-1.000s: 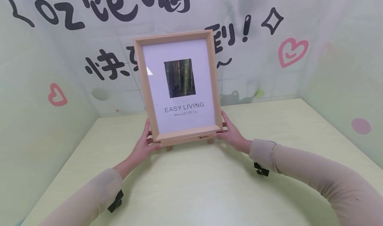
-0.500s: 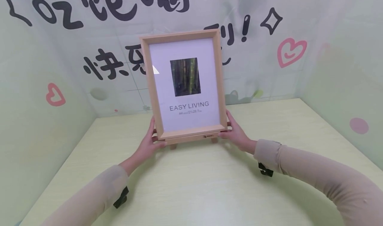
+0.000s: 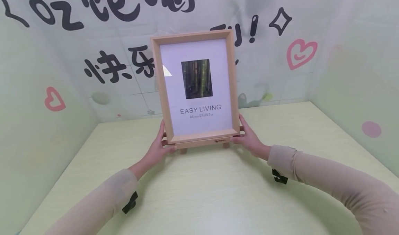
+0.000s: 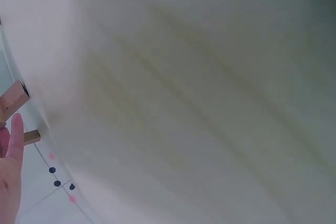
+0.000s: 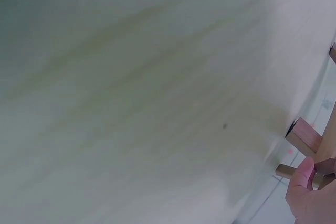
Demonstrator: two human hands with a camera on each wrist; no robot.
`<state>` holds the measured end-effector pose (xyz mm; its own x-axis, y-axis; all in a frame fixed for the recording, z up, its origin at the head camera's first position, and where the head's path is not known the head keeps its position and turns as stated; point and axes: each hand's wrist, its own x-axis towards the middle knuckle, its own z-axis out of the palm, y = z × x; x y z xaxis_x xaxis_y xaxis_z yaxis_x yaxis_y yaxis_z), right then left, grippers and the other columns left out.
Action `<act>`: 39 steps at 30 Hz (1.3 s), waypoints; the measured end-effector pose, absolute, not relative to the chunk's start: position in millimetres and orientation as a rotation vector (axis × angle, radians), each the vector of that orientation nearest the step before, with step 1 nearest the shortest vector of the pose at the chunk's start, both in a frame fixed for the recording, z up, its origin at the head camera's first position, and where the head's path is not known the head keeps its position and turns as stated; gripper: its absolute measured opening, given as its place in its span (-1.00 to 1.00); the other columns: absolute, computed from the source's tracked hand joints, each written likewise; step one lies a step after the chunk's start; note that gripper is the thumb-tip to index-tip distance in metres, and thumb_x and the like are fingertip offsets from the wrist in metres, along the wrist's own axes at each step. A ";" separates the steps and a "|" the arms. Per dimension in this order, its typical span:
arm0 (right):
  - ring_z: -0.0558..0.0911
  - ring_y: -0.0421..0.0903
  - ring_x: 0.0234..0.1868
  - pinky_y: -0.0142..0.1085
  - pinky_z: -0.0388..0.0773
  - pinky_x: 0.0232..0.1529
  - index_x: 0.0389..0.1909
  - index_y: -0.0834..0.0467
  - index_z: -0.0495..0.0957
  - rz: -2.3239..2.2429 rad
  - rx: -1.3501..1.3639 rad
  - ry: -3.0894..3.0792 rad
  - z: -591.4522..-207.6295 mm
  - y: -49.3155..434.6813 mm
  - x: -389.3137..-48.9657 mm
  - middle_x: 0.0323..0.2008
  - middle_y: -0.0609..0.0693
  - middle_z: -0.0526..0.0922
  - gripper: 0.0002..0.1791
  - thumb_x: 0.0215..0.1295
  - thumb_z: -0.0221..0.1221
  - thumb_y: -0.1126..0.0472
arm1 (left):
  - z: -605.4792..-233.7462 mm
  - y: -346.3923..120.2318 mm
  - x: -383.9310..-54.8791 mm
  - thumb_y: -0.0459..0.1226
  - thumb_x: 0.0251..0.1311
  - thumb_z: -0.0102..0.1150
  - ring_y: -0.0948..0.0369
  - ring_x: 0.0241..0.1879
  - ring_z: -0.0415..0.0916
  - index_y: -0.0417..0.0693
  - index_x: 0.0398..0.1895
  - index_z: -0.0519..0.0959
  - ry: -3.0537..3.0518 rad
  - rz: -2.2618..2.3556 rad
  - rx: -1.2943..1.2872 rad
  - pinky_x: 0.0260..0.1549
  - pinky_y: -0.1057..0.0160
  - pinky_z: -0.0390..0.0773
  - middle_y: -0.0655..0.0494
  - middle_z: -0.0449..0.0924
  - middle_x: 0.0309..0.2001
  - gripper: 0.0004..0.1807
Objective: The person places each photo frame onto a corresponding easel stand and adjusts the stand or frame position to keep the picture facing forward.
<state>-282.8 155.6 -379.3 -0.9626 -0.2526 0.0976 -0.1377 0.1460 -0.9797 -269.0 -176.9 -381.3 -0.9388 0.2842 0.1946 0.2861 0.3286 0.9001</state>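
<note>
A light wooden picture frame (image 3: 199, 119) with a white mat, a dark bamboo photo and the words EASY LIVING stands upright on a small wooden easel (image 3: 202, 144) on the pale table (image 3: 218, 193). My left hand (image 3: 159, 145) grips the frame's lower left corner, thumb in front. At the lower right corner my right hand (image 3: 247, 138) holds it the same way. The left wrist view catches only part of my left hand (image 4: 8, 171) beside the easel's wooden pieces (image 4: 13, 100). In the right wrist view my thumb (image 5: 307, 187) lies by the easel's feet (image 5: 304, 135).
Pale green walls close the table in at the back and on both sides. The back wall (image 3: 93, 37) carries black characters and pink hearts (image 3: 300, 53). Bare tabletop stretches in front of the easel, between my beige sleeves (image 3: 327, 183).
The frame and easel have shifted a little to the right across the table with both hands still on the lower corners. The frame now stands more squarely upright.
</note>
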 end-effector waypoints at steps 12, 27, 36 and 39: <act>0.51 0.17 -0.06 -0.22 0.56 -0.04 0.43 -0.13 -0.38 -1.963 -0.400 2.311 -381.0 161.9 -284.8 0.04 0.37 0.23 0.10 0.11 0.11 0.53 | -380.0 -169.9 -272.2 -0.49 0.04 0.20 -0.16 0.01 0.39 0.37 0.40 -0.47 -2.571 -1.743 -0.540 -0.13 0.23 0.60 -0.30 0.18 0.15 0.18; 0.52 0.11 -0.10 -0.27 0.57 -0.08 0.43 -0.13 -0.36 -1.956 -0.373 2.327 -380.5 166.5 -284.7 0.01 0.35 0.24 0.09 0.11 0.11 0.54 | -380.1 -165.6 -273.3 -0.51 0.03 0.19 -0.16 0.02 0.39 0.39 0.39 -0.48 -2.571 -1.769 -0.527 -0.16 0.21 0.61 -0.30 0.18 0.14 0.20; 0.50 0.15 -0.06 -0.25 0.56 -0.05 0.43 -0.11 -0.38 -1.939 -0.375 2.335 -379.4 167.2 -282.9 0.04 0.36 0.24 0.08 0.12 0.11 0.53 | -380.3 -163.5 -272.1 -0.52 0.03 0.18 -0.14 0.01 0.39 0.42 0.39 -0.46 -2.570 -1.779 -0.514 -0.19 0.21 0.63 -0.28 0.19 0.13 0.20; 0.50 0.15 -0.06 -0.26 0.56 -0.05 0.43 -0.12 -0.37 -1.938 -0.373 2.334 -379.4 167.4 -282.5 0.04 0.36 0.23 0.08 0.13 0.11 0.53 | -380.5 -163.7 -271.3 -0.53 0.03 0.18 -0.14 -0.01 0.40 0.39 0.40 -0.47 -2.571 -1.774 -0.517 -0.20 0.21 0.63 -0.29 0.19 0.13 0.20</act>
